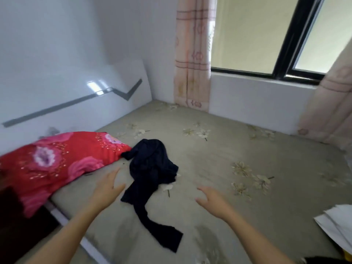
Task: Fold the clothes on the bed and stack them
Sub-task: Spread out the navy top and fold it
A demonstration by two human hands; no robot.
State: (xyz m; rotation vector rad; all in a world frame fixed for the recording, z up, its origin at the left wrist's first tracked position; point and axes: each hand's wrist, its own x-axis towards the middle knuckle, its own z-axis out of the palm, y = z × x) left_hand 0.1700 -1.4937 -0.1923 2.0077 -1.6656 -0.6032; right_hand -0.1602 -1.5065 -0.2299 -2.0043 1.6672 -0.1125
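Fingers (115, 173) of the left hand (107, 190) are spread and nearly straight, holding nothing. The hand hangs just left of the navy garment (152, 168), not clearly touching it. The right hand (214, 201) is likewise open, its fingers (202, 189) loosely spread and empty, and it sits apart from the cloth on the garment's right.

The garment lies unfolded on the bed (247, 149), left of the middle. Its crumpled bulk lies at the far end, one corner touching the red floral pillow (57, 161). A long, narrow strip trails toward the person and a little rightward, so the long axis runs from the pillow end down to the near edge of the view.

The mattress's left edge, with a white frame rail (61, 216), passes under the left forearm. A white headboard (76, 82) closes the side behind the pillow, and a wall under the window (257, 35) with pink curtains (192, 54) closes the far side. A wide stretch of bare floral sheet lies right of the garment. Something white (337, 223), papers or cloth, I cannot tell which, lies at the right edge.
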